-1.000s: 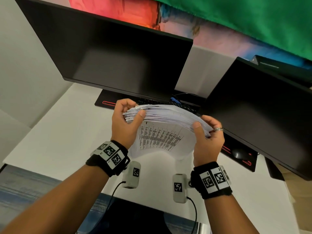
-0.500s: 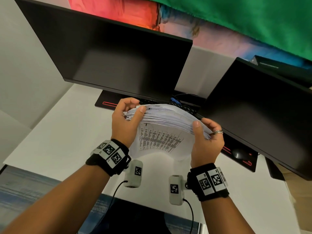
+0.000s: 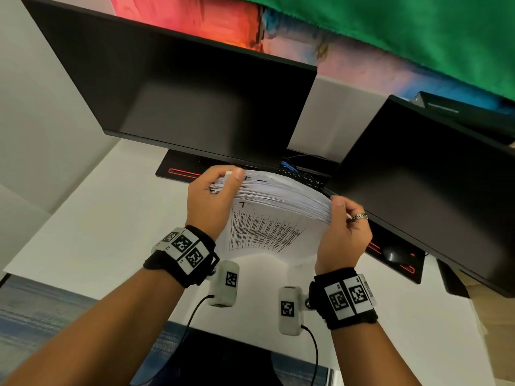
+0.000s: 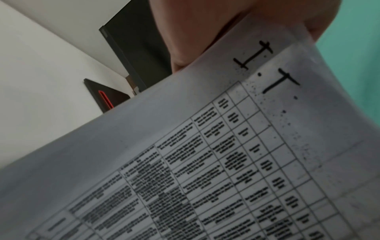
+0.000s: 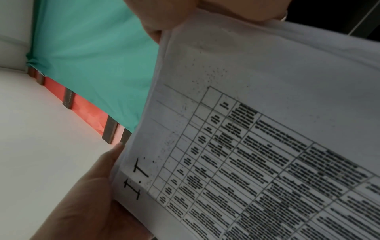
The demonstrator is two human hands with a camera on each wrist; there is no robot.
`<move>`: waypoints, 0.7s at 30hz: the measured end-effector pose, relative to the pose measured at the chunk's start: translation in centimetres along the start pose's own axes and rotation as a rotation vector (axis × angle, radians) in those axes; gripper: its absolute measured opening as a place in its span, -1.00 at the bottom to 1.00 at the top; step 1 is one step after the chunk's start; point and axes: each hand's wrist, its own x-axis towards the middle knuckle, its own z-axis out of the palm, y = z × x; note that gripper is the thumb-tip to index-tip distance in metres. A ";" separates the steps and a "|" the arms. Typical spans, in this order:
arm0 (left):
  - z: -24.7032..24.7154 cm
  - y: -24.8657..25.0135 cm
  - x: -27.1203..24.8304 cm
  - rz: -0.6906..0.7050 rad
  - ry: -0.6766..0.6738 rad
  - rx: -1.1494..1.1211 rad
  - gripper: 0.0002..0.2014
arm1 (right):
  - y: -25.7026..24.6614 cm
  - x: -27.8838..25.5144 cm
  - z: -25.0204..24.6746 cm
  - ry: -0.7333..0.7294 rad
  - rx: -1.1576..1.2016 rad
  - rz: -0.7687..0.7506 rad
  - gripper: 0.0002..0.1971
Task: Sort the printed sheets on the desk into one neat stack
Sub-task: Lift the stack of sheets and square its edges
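Sheets gathered, edges not yet squared.
Left hand [image 3: 207,199] and right hand [image 3: 344,238] each grasp an end of the thick white printed paper bundle [image 3: 278,196], fanned, above the white tabletop [image 3: 92,218]; aligning and setting down remain.

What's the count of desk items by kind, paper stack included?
Monitors: 2
Paper stacks: 1, gripped by left hand and right hand
Mice: 1
Desk mats: 1
Total: 5
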 end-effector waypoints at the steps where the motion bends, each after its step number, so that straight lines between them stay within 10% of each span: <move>1: 0.1 0.0 0.1 -0.026 0.024 -0.009 -0.85 | 0.1 0.1 0.1 0.001 -0.008 -0.003 -0.86; 13: 0.1 0.2 1.0 -0.090 0.075 -0.117 -0.89 | 1.1 -0.3 -0.3 -0.087 -0.026 -0.096 -0.81; 21: -0.2 0.4 1.5 -0.029 0.062 0.028 -0.83 | 2.2 -0.5 -2.1 -0.298 -0.126 -0.028 -0.27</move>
